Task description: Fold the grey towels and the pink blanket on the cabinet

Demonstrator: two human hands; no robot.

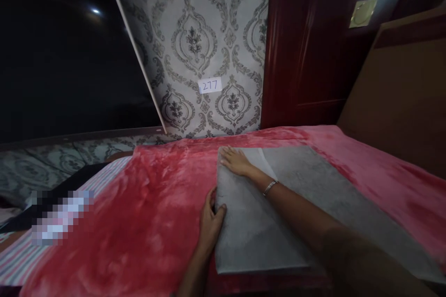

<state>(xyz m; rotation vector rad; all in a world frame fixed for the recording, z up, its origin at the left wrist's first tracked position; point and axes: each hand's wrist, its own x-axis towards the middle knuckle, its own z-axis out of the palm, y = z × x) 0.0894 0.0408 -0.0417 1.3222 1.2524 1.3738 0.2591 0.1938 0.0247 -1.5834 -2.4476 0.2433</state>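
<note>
Head view: a dark screen point(66, 51) is beyond the grey cloth point(299, 176), to its left. A red blanket point(167, 213) lies under the cloth and spreads to both sides. The left hand point(211, 220) curves at the cloth's left edge, thumb on top; whether the fingers pinch it, I cannot tell. The right hand point(236, 161) lies flat on the cloth's far left corner, fingers slightly apart. Right of the cloth stands a brown panel point(400, 97).
</note>
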